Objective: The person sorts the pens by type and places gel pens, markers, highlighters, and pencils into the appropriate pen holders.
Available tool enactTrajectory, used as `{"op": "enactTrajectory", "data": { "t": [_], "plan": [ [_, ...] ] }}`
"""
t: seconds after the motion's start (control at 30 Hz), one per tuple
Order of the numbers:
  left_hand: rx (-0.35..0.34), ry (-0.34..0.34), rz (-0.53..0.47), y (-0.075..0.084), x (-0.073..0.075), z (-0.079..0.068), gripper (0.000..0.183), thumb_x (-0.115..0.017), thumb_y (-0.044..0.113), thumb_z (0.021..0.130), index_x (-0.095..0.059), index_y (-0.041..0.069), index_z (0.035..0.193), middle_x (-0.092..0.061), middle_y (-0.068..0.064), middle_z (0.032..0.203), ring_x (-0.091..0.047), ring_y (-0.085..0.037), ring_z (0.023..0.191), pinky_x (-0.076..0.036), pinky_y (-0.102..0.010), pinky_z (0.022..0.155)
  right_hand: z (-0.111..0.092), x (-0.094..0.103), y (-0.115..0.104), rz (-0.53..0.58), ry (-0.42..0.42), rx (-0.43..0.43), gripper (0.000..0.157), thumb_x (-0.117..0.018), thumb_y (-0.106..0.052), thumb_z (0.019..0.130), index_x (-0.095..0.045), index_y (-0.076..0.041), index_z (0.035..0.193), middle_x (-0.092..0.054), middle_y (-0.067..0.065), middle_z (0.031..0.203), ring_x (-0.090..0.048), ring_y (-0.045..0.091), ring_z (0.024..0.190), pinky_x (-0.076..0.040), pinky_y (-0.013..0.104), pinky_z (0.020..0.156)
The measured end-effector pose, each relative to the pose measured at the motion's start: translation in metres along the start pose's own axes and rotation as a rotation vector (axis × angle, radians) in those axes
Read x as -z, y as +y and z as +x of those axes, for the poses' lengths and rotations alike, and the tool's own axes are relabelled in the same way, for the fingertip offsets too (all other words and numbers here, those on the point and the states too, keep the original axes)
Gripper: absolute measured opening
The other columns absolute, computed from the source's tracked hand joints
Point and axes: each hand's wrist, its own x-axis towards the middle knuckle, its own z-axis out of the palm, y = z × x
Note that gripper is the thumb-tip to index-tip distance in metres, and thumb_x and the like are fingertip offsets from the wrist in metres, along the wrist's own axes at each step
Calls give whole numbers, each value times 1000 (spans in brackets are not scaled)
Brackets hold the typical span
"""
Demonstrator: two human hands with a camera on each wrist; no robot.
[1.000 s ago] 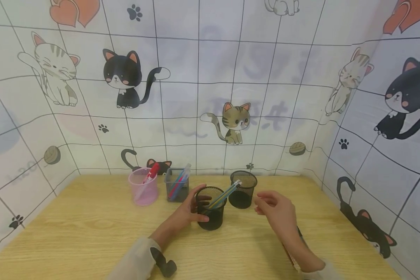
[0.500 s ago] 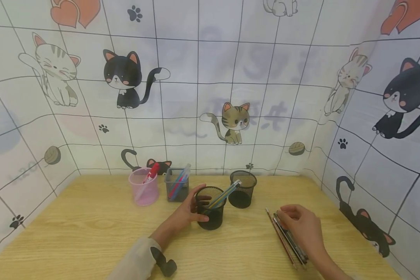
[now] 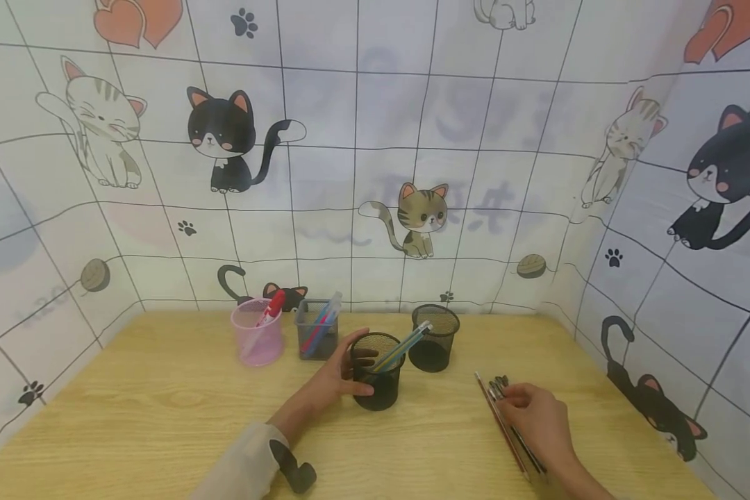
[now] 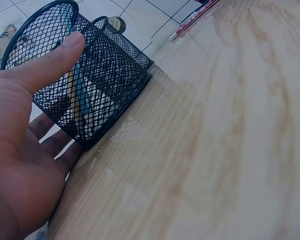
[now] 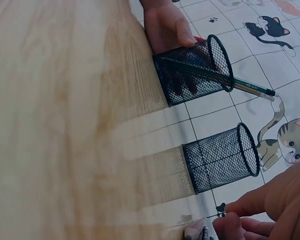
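Observation:
In the head view my left hand (image 3: 334, 378) grips a round black mesh pen cup (image 3: 378, 389) on the table, thumb across its front and fingers behind. Several pencils (image 3: 406, 345) lean out of this cup to the right. At the right, my right hand (image 3: 537, 420) pinches a dark pencil (image 3: 505, 382) near its end, its far part covered by the hand. Beside it, a reddish-brown pencil (image 3: 503, 427) and a dark pencil (image 3: 528, 448) lie on the wood. The left wrist view shows the thumb (image 4: 55, 60) against the mesh.
A second black mesh cup (image 3: 431, 354) stands behind and right of the gripped one. Farther left are a square dark mesh holder (image 3: 317, 344) with pens and a pink cup (image 3: 257, 340) with a red marker (image 3: 271, 309). A cat-print wall covering (image 3: 325, 229) borders the table.
My right hand has moved from beside the rear mesh cup rightward and down to the pencils, and its fingers now pinch one. The left hand and its cup have stayed put.

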Motion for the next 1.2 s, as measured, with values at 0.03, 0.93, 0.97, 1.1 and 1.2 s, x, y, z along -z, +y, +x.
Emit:
{"op": "enactTrajectory", "data": {
  "t": [0.03,0.93,0.97,1.1,1.2],
  "plan": [
    [0,-1,-1,0,0,0,97,-76,-2,78,-16,21,151,-37,-33,140,-39,-42,129,-31,-52,104,0,-1,1,-10,3,7,29,-69,-12,84,-66,5,107,-71,9,84,-66,19,69,-50,29,54],
    [3,-1,-5,2,-2,1,98,-75,-4,78,-13,16,152,-37,-32,141,-40,-41,129,-31,-54,104,4,-12,9,-115,41,99,22,-77,-9,76,-71,2,94,-69,4,75,-65,17,67,-51,33,58],
    [1,-1,-7,2,-1,1,98,-75,-4,78,-13,16,152,-37,-32,140,-40,-42,129,-31,-54,104,4,-13,9,-122,38,102,22,-77,-10,76,-71,1,93,-69,4,75,-65,17,67,-52,34,59],
    [-7,-2,-12,1,-1,1,99,-75,-4,78,-12,15,152,-36,-34,140,-39,-43,128,-31,-54,104,3,-14,7,-146,25,124,21,-78,-10,75,-70,2,91,-68,2,73,-64,17,67,-51,36,59],
    [-9,-2,-13,2,-1,1,99,-75,-4,78,-12,14,152,-36,-34,140,-39,-44,128,-31,-54,104,2,-16,7,-160,36,129,20,-79,-10,74,-71,2,89,-67,1,72,-62,16,65,-50,35,58]
  ]
}}
